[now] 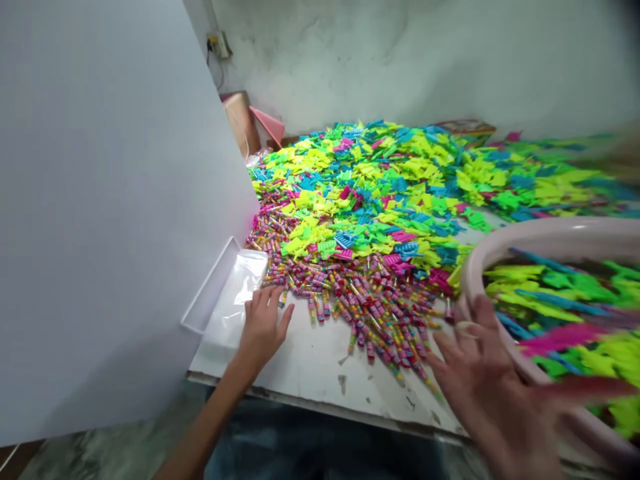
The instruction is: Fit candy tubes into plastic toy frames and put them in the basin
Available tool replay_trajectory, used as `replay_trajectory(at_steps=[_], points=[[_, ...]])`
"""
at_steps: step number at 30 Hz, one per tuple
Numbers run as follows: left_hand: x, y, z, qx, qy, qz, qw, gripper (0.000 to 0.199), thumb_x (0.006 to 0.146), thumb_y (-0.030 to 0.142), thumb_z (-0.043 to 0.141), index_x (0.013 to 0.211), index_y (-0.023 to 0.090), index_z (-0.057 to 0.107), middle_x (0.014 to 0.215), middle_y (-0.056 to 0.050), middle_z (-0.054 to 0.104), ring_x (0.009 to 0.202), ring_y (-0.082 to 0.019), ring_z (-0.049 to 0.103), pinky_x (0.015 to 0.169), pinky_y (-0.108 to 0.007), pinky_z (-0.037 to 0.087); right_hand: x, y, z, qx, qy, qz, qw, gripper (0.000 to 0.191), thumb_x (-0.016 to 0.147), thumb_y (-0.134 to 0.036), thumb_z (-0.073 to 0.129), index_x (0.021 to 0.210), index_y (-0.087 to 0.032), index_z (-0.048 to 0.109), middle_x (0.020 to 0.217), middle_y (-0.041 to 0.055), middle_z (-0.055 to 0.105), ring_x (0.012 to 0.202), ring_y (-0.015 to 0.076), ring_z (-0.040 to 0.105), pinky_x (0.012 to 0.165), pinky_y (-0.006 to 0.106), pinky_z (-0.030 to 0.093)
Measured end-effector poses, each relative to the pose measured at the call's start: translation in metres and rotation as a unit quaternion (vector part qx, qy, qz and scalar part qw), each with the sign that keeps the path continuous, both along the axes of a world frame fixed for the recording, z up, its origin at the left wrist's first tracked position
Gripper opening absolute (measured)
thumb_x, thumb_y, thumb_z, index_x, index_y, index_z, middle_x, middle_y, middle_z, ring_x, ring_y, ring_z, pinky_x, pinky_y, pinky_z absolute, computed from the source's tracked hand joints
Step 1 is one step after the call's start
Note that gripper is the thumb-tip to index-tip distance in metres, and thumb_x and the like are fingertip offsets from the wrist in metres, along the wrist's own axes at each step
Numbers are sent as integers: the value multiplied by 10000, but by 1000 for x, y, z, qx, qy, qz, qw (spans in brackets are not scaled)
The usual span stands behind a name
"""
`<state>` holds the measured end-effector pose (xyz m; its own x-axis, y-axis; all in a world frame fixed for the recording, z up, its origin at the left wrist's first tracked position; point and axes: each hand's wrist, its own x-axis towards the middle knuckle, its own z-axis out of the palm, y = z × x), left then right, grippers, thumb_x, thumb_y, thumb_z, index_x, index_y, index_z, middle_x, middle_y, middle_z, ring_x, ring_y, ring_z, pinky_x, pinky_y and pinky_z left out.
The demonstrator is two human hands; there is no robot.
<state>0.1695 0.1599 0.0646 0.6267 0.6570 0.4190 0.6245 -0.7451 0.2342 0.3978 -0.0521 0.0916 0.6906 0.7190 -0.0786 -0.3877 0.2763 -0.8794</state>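
The left hand (263, 327) lies half-open and relaxed, holding nothing, its fingertips at the edge of a crumpled, clear plastic sheet (239, 293) in one shallow white tray (210, 283). The right hand (480, 377) is spread wide, blurred by motion, against the rolled rim of one round pink plastic basin (550, 233); I cannot tell whether it grips anything. A pale ring (467, 328) circles one finger.

The basin, at the worktop's right edge, brims with flat neon pieces (560, 293) in yellow, green, blue and pink. Hundreds more, ridged and comb-like, form a loose heap (365, 187) towards the far edge. Along its near side lie hundreds of small striped cylindrical sticks (365, 313), just ahead of the left hand.

The chipped white worktop (320, 380) has a worn near edge. One tall white board (105, 200) stands along its left side. Beyond the far left corner are one cardboard box (241, 123) and one pink triangular piece (267, 125). One electrical socket (219, 45) is mounted on the stained plaster wall (400, 60).
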Motion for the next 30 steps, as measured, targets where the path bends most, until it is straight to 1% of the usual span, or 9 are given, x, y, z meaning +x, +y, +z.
replay_trajectory(at_steps=[3,8,12,15,17,19,22,26,30], points=[[18,10,-11,31,16,-10,999,331,942,255,509,1267,189,521,1224,-110,595,1152,-268,509,923,-401,378,2,1,-4,-7,-51,73,996,1002,578,-993,308,1247,-324,640,997,118,709,871,321,662,750,452,542],[50,17,-26,-4,-60,22,998,203,914,288,539,1064,172,614,1139,-120,617,1095,-285,522,915,-447,380,-5,49,-10,-134,-253,94,953,329,849,-534,627,980,-244,710,993,91,711,938,301,653,846,416,507],[58,25,-35,-56,-150,35,987,153,910,300,533,935,170,609,1033,-106,634,1039,-278,534,928,-464,383,12,110,-13,-124,-492,25,861,216,911,-297,526,1054,-223,670,1091,88,680,1060,283,589,985,459,430],[55,28,-40,-83,-206,40,974,149,916,310,507,916,177,575,925,-80,635,935,-244,577,890,-419,425,28,153,-19,-168,-590,-31,789,321,826,-153,547,1118,-213,665,1227,114,620,1202,318,479,1056,515,356],[52,28,-42,-112,-246,45,962,152,924,317,479,930,183,552,844,-52,626,798,-202,602,775,-344,470,36,173,-22,-169,-573,-43,801,284,785,-139,600,1038,-223,697,1270,118,589,1265,347,411,1086,547,301],[49,28,-42,-143,-280,50,948,170,931,328,460,964,187,549,782,-27,619,674,-171,595,658,-292,471,42,185,-22,-135,-527,-41,838,170,773,-176,649,918,-238,714,1251,107,596,1285,353,387,1110,553,256],[49,29,-39,-185,-322,46,927,224,922,371,490,1004,189,593,827,-38,655,667,-164,608,653,-288,478,46,188,-17,-92,-472,-40,876,86,784,-295,679,846,-238,698,1147,99,639,1225,328,458,1102,516,290],[50,30,-33,-256,-382,31,887,291,853,463,599,915,181,634,857,-59,677,719,-179,637,626,-277,494,37,171,-8,-84,-389,-41,917,311,860,-516,562,892,-213,623,913,68,669,870,259,640,800,425,528],[46,14,-21,-344,-427,18,836,340,827,506,628,859,180,537,738,-27,640,641,-167,632,480,-229,458,8,144,-1,-58,-199,63,976,322,831,-522,619,947,-222,597,856,11,659,675,181,642,556,289,529]])
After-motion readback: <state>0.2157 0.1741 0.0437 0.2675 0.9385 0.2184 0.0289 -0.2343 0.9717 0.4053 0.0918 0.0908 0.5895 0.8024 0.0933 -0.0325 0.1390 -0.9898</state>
